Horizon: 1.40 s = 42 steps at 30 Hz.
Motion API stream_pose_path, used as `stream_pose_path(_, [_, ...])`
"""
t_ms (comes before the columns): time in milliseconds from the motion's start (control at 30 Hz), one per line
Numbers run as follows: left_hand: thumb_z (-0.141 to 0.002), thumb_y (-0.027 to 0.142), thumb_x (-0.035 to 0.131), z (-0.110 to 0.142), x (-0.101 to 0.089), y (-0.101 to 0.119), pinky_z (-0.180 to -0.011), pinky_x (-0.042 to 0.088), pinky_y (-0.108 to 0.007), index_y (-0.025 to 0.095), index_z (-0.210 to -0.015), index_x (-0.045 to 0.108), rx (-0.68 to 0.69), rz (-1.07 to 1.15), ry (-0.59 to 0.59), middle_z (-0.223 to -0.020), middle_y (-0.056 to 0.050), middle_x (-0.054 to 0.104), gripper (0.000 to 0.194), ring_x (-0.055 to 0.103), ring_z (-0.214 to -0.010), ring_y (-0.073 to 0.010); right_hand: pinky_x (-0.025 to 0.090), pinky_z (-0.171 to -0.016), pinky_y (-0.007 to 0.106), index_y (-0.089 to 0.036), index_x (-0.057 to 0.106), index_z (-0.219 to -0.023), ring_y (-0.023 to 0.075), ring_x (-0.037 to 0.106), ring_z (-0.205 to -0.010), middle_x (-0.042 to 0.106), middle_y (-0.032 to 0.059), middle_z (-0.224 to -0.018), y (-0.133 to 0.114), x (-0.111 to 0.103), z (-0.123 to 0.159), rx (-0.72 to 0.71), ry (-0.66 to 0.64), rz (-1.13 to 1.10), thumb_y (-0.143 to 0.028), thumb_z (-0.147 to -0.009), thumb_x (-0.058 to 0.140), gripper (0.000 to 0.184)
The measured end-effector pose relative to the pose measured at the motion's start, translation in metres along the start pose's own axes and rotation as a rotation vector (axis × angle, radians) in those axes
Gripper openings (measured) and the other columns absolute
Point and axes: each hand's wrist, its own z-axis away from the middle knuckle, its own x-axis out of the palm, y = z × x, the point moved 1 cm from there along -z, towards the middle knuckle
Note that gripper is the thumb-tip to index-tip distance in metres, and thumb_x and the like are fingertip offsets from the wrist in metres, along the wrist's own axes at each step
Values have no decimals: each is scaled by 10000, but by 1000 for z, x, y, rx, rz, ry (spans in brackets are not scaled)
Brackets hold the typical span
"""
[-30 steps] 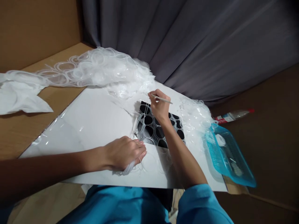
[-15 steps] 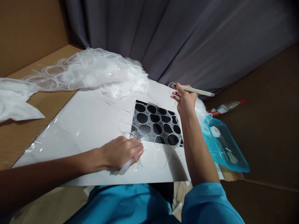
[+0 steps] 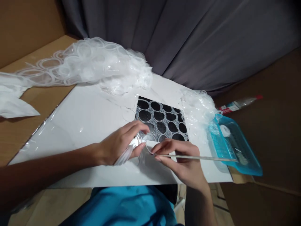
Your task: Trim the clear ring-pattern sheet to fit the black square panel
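My left hand [image 3: 125, 142] lies near the lower left corner of the black sheet, thumb and forefinger apart. A bundle of clear plastic rings [image 3: 124, 157] is tucked in its palm. My right hand [image 3: 182, 158] pinches a long, slim pale stick-like tool [image 3: 216, 158], whose exact kind I cannot tell. By its tip, between the two hands, curves one thin clear ring [image 3: 147, 147]. Past both hands, a clear sheet of joined rings covers the black rectangle [image 3: 161, 127] on the white board [image 3: 94, 125].
A big heap of clear ring-cut film [image 3: 110, 64] fills the back left. A smaller heap of clear rings [image 3: 197, 105] sits at the right, beside a blue plastic basket [image 3: 249, 150] with white items inside. Behind the basket lies a bottle with a red cap [image 3: 242, 103]. A grey curtain hangs behind.
My right hand has come from the back right, by the small heap, down to the front beside my left hand, still holding the tool. My left thumb and forefinger have spread apart.
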Motion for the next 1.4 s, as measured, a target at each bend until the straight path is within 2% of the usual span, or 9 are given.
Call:
stream_pose_path(200, [-982, 275, 709, -2, -2, 8, -1039, 601, -477, 229, -1371, 614, 17, 241, -185, -1306, -147, 659, 403, 659, -1197, -310, 632, -776, 348, -230, 823, -884, 215, 811, -855, 863, 45, -948, 12, 6, 11, 13, 70, -85, -101, -921, 885, 148])
stream_pose_path(300, [-1003, 231, 706, -3, 0, 8, -988, 597, -404, 224, -1187, 671, -14, 272, -198, -1222, -123, 660, 188, 664, -1122, -263, 634, -785, 351, -233, 816, -876, 218, 812, -867, 862, 45, -957, 17, 14, 15, 39, 79, -122, -117, -921, 891, 145])
stream_pose_path(467, [-1131, 253, 547, 6, 7, 0, -745, 530, -279, 215, -1137, 670, -165, 242, -27, -892, -17, 669, 128, 642, -799, -155, 626, -886, 394, -247, 819, -867, 233, 793, -981, 840, 69, -1160, 18, 12, 23, 30, 130, 87, -181, -932, 891, 118])
stream_pose_path(567, [-1173, 275, 497, 12, 8, -1, -634, 500, -241, 228, -1245, 685, -272, 269, 129, -761, 34, 613, 206, 616, -657, -119, 619, -924, 428, -258, 825, -875, 262, 781, -1061, 819, 84, -1253, 32, -20, 29, 76, 208, 217, -234, -944, 884, 93])
stream_pose_path(733, [-1150, 232, 562, -4, -14, -7, -610, 474, -276, 225, -1288, 743, -4, 166, 377, -833, -8, 623, 228, 575, -678, -129, 590, -1061, 508, -232, 756, -799, 334, 755, -1228, 821, 107, -1213, 79, -118, 36, 173, 627, 262, -326, -911, 912, 214])
stream_pose_path(833, [-1148, 279, 593, -20, -37, -22, -717, 497, -312, 256, -1228, 796, 12, -61, 398, -951, -44, 686, 220, 629, -807, -152, 560, -1122, 529, -220, 728, -786, 358, 722, -1312, 810, 132, -1290, 105, -162, 26, 249, 536, 203, -382, -893, 917, 272])
stream_pose_path(1000, [-1063, 456, 742, -35, -56, -45, -706, 510, -305, 253, -1283, 739, -266, -184, 89, -1098, -34, 722, 300, 621, -717, -123, 553, -1099, 509, -232, 731, -823, 346, 706, -1337, 786, 130, -1371, 131, -179, -17, 150, 231, 303, -409, -942, 850, 244])
stream_pose_path(1133, [-1012, 583, 750, -40, -48, -49, -771, 526, -350, 292, -1280, 712, -414, -430, -145, -1245, -47, 743, 397, 738, -929, -231, 575, -1018, 474, -255, 697, -769, 321, 748, -1214, 824, 97, -1200, 142, -182, -46, -43, 79, 481, -344, -951, 809, 231])
stream_pose_path(1400, [-1142, 462, 460, -44, -40, -42, -700, 424, -344, 248, -988, 614, -473, -529, -433, -943, -61, 751, 305, 687, -781, -233, 560, -883, 370, -254, 785, -956, 256, 760, -914, 830, 57, -995, 139, -175, -36, -63, 74, 639, -298, -1044, 629, 185])
